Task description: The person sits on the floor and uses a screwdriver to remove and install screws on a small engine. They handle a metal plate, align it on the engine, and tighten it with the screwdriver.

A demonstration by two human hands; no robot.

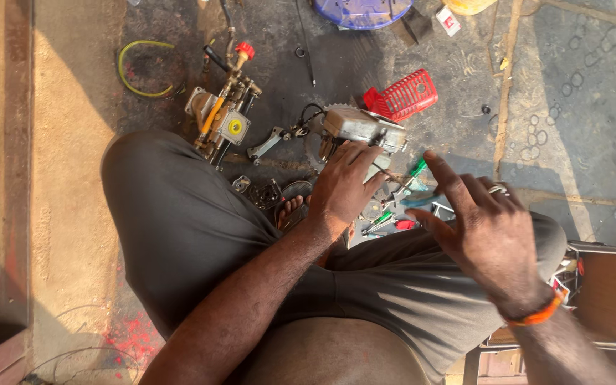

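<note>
**Hands over a small engine on the workshop floor**

The person sits cross-legged on the dark, oil-stained floor [579,107]. The left hand [342,187] lies palm down with its fingers spread on the near edge of a small grey metal engine block [362,128]; its grip is loose, resting on the block rather than closed round it. The block stands on the floor just beyond the person's knees, with a red plastic grille cover [404,95] touching its far side. The right hand [480,224] hovers above the right knee, fingers open and splayed, index finger raised, holding nothing; an orange band [540,314] circles its wrist. Between the two hands, on the floor, lie several green-handled screwdrivers [416,170] and small loose parts. To the left of the block are a grey connecting rod [267,145] and, further left, a brass-and-yellow pump assembly [222,117] with a red knob. A yellow-green hose loop [144,69] lies well apart at upper left, and a blue round lid [361,13] at the top edge
</note>
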